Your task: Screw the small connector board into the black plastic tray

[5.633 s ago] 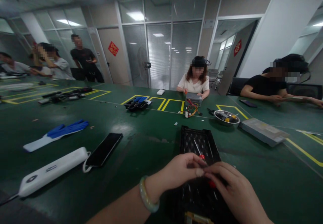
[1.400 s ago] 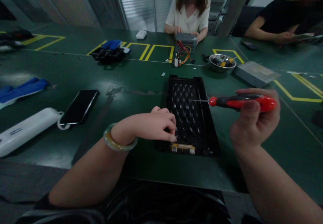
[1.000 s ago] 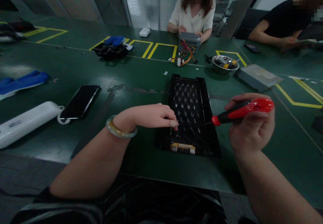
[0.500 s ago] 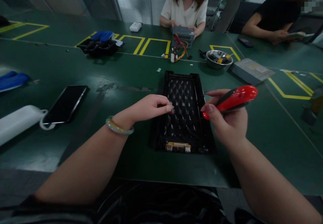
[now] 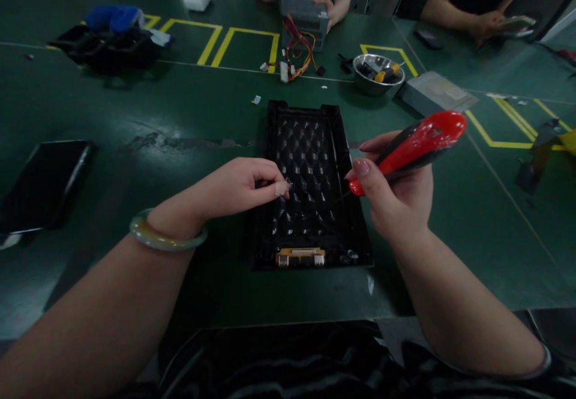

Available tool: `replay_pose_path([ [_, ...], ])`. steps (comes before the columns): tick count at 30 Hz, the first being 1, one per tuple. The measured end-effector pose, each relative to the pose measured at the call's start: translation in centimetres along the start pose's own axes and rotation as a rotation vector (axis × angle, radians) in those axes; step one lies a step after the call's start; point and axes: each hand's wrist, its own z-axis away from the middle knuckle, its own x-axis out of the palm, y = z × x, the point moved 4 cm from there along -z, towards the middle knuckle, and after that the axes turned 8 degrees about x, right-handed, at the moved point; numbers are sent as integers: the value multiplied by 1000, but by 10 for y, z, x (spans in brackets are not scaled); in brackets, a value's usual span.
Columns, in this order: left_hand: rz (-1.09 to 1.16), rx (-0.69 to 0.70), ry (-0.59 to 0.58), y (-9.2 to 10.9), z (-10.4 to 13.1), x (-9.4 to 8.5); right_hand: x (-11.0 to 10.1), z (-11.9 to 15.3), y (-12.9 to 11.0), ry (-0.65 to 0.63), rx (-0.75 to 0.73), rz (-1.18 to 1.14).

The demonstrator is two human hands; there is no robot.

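Note:
In front of me a black plastic panel (image 5: pixel 306 147) with a raised diamond pattern lies on the green table. A small orange-brown circuit board (image 5: pixel 300 257) with metal ports sits at its near end. My right hand (image 5: pixel 400 195) grips a screwdriver (image 5: pixel 414 147) by its red and black handle, and the thin dark shaft points down left over the panel. Over the panel's left edge, my left hand (image 5: pixel 252 188) has thumb and fingertips pinched together. Whatever that pinch holds, if anything, is too small to make out.
A smartphone (image 5: pixel 45 177) lies at left. Behind it stands a black tray (image 5: pixel 99 48) with blue gloves on top. A steel bowl (image 5: pixel 375 84) of tools and a grey metal box (image 5: pixel 436 94) are at the back right. Opposite, a co-worker holds a power supply (image 5: pixel 306 21) with loose cables.
My view has tipped down and shifted, so the table's things appear moved. Both hands keep nearly the same pose over the panel, and the screwdriver stays in my right hand.

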Motion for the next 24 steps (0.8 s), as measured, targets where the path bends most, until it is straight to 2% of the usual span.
replay_pose_path([
  [3, -17, 2, -3, 0, 0, 1, -5, -3, -6, 74, -31, -65],
  [5, -23, 9, -11, -1, 0, 2, -13, -6, -13, 160, -108, -182],
  [7, -29, 12, -21, -2, 0, 3, -19, -8, -19, 186, -179, -302],
  [11, -49, 27, -32, -5, 0, 5, -14, -8, -22, -7, -141, -413],
  [15, -73, 37, -39, -6, 0, 6, -1, 1, -21, -180, -134, -409],
  [19, -94, 51, -33, -7, 0, 6, 4, 5, -18, -246, -166, -389],
  [24, -91, 70, -25, -7, 0, 6, 4, 6, -18, -259, -201, -361],
])
